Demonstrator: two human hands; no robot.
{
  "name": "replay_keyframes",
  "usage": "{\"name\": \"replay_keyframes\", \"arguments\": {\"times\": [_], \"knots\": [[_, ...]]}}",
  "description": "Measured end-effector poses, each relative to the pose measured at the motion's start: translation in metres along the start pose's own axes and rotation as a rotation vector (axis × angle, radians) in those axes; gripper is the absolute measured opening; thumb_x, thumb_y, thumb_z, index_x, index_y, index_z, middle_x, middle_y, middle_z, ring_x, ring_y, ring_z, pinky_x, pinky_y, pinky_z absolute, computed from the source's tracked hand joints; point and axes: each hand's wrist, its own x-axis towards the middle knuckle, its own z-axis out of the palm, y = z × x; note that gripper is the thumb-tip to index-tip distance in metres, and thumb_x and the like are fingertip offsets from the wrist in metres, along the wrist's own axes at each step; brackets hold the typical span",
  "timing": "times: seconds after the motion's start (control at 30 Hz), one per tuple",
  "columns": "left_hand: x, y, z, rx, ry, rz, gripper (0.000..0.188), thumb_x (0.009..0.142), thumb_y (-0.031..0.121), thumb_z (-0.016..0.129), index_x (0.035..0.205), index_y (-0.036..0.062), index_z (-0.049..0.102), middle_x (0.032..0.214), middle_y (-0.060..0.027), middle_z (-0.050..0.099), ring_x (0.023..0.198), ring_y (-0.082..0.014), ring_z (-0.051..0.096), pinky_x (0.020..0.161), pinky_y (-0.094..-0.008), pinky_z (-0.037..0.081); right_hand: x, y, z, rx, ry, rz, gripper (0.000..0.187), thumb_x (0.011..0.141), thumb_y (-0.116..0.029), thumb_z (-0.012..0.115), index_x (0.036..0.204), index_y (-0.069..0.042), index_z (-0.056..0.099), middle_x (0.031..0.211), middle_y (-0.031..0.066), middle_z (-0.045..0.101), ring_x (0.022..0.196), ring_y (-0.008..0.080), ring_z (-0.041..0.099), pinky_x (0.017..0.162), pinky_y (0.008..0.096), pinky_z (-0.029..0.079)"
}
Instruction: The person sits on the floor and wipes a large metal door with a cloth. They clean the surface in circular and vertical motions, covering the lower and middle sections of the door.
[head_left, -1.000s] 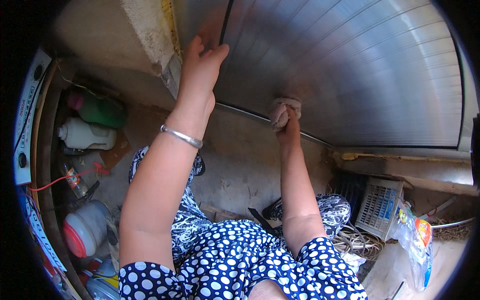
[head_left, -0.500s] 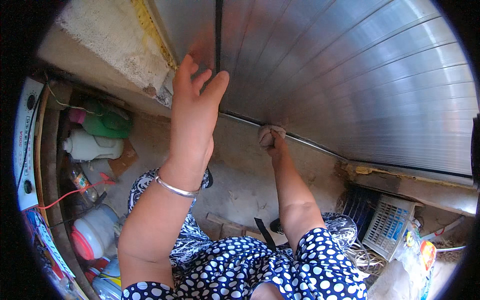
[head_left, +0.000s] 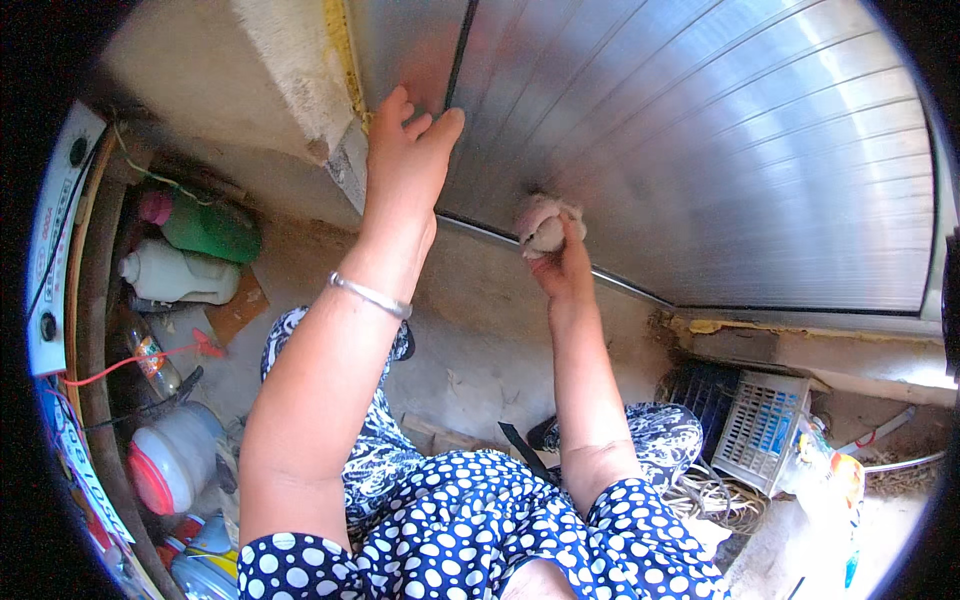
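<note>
– What stands around the large metal panel (head_left: 720, 170)?
– The left hand (head_left: 405, 165) is loosely spread; near the lower edge, the right hand (head_left: 570, 266) grips a bunched cloth (head_left: 547, 226).
– How does it handle?
– Probably soft and light, best held by thick folds. Now it sits higher than half a second before.

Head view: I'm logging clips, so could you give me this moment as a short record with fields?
Right hand: holds bunched pale cloth against silvery ribbed panel
Left hand: fingers spread, near the panel's dark seam; contact unclear
Left forearm: wears silver bangle
At left: green jug, white jug
At right: pale lattice crate
</note>
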Motion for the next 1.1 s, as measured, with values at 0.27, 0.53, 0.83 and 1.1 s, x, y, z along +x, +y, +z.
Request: {"name": "replay_keyframes", "arguments": {"times": [0.27, 0.53, 0.83, 1.1], "knots": [[0.008, 0.000, -0.005, -0.028, 0.006, 0.013, 0.069, 0.079, 0.014, 0.068, 0.135, -0.0067, 0.033, 0.132, -0.0221, 0.042, 0.120, -0.0266, 0.045, 0.097, -0.0340, 0.039, -0.111, -0.106, 0.141, 0.111, -0.539, -0.242, 0.039, 0.094, -0.029, 0.049, 0.124, -0.004, 0.045, 0.120, 0.0172, 0.052, 0.111, 0.0330, 0.051, 0.091, 0.0496, 0.047], [0.009, -0.002, -0.011, -0.011, -0.024, -0.060, 0.071, 0.081, 0.025, 0.069, 0.138, 0.0032, 0.033, 0.133, -0.0149, 0.041, 0.120, -0.0241, 0.042, 0.096, -0.0382, 0.035, -0.105, -0.146, 0.149, 0.052, -0.750, -0.319, 0.043, 0.091, -0.029, 0.047, 0.125, -0.002, 0.043, 0.125, 0.0194, 0.046, 0.106, 0.0392, 0.050, 0.079, 0.0454, 0.052], [0.004, 0.001, -0.007, 0.022, -0.062, -0.071, 0.076, 0.082, 0.025, 0.067, 0.142, 0.0009, 0.026, 0.141, -0.0178, 0.033, 0.125, -0.0246, 0.039, 0.100, -0.0360, 0.033, -0.048, -0.037, 0.076, -0.205, -0.089, -0.233, 0.048, 0.094, -0.036, 0.050, 0.131, -0.006, 0.042, 0.132, 0.0108, 0.047, 0.120, 0.0272, 0.047, 0.098, 0.0410, 0.041], [-0.003, 0.005, -0.007, 0.027, -0.093, -0.084, 0.076, 0.084, 0.023, 0.066, 0.143, 0.0003, 0.023, 0.142, -0.0183, 0.032, 0.126, -0.0242, 0.038, 0.101, -0.0351, 0.033, 0.041, 0.036, -0.028, -0.115, 0.125, 0.078, 0.047, 0.093, -0.031, 0.052, 0.132, -0.008, 0.041, 0.131, 0.0099, 0.048, 0.119, 0.0274, 0.048, 0.100, 0.0414, 0.040]]}}
